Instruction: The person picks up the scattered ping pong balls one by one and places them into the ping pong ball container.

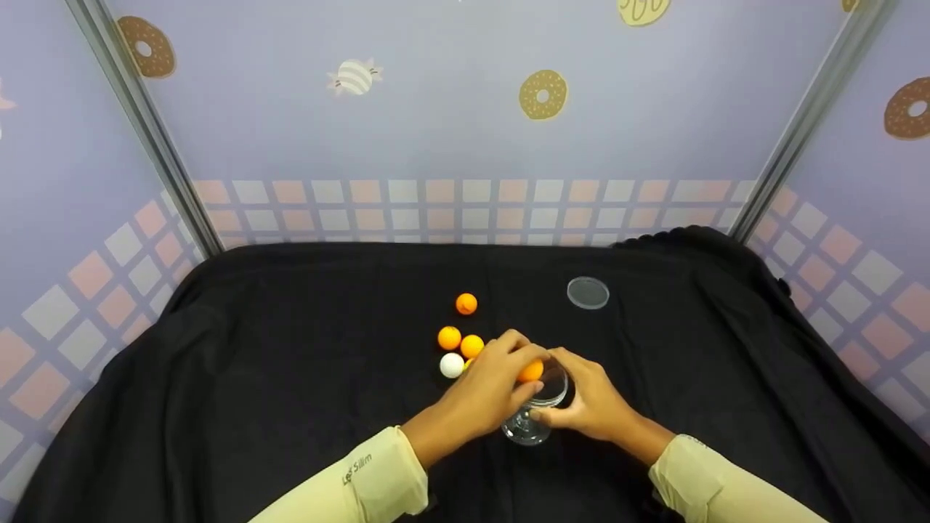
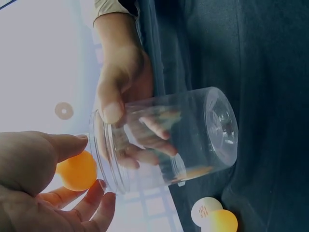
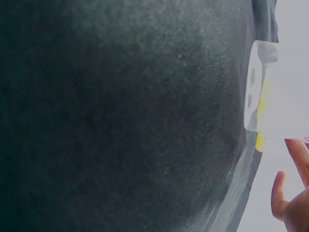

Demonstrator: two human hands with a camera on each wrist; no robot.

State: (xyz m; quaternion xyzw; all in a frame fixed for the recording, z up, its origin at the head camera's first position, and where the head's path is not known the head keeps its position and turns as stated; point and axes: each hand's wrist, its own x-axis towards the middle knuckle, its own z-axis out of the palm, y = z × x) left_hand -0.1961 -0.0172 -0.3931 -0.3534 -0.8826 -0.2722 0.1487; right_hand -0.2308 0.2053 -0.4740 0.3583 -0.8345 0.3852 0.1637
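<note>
In the lower centre of the head frame, we identify a jar [image 1: 526,430] of clear, smooth, glossy plastic. At centre, we note smooth, plastic-looking balls [image 1: 450,338]; right of centre, a transparent, plastic-looking disc [image 1: 588,293]. We observe matt, creased black cloth [image 1: 327,349] below and metal rails [image 1: 147,123] upper left and right.

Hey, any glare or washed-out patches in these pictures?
Head view: fairly even light, patterned wall readable, though the black cloth swallows some detail; left wrist view: the wall looks bleached behind the orange ball, and glints show on the base of the clear jar; right wrist view: the right side is blown out almost white, so much of the jar fades into it.
</note>
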